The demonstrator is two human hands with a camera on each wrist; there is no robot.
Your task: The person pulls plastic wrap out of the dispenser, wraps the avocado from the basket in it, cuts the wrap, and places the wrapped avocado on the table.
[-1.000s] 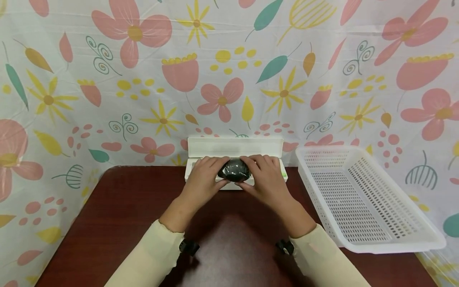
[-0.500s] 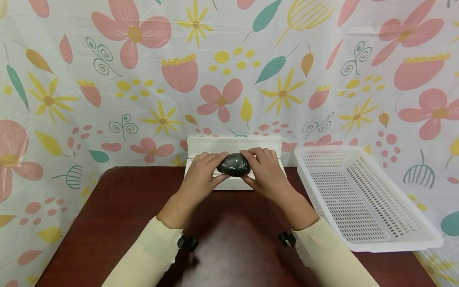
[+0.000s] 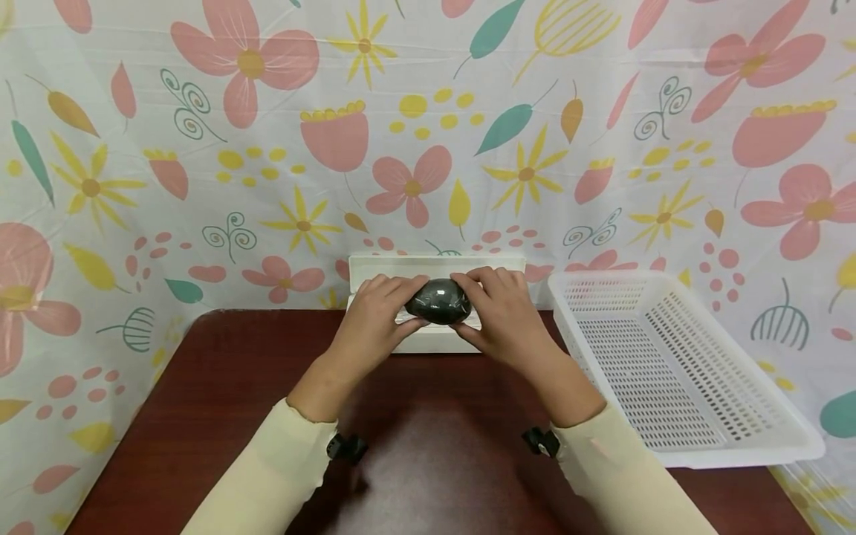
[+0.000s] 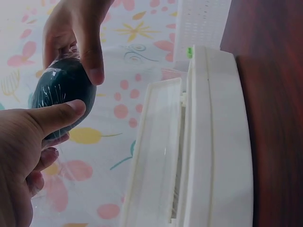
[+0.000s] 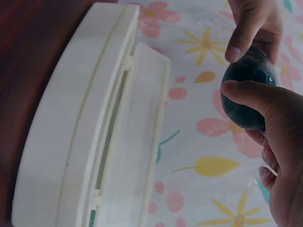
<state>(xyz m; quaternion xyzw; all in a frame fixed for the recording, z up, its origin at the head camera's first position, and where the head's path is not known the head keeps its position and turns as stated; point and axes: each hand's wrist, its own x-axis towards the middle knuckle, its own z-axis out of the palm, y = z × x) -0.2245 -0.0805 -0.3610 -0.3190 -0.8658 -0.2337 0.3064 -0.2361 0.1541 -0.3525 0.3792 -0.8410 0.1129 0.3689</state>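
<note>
A dark green egg-shaped object wrapped in clear film is held up between both hands. My left hand grips its left end, thumb underneath; my right hand grips its right end. In the left wrist view the wrapped object sits between my left thumb and the other hand's fingers. The right wrist view shows the object above the open white dispenser box. That box stands on the table's far edge behind my hands, its lid up.
A white perforated plastic basket sits at the right of the dark red table. A flower-patterned cloth covers the wall behind and the sides. The box has a small green tab at one end.
Both hands have lifted the wrapped dark object a little up and away from the box's base, toward the raised lid. Nothing else moved.
</note>
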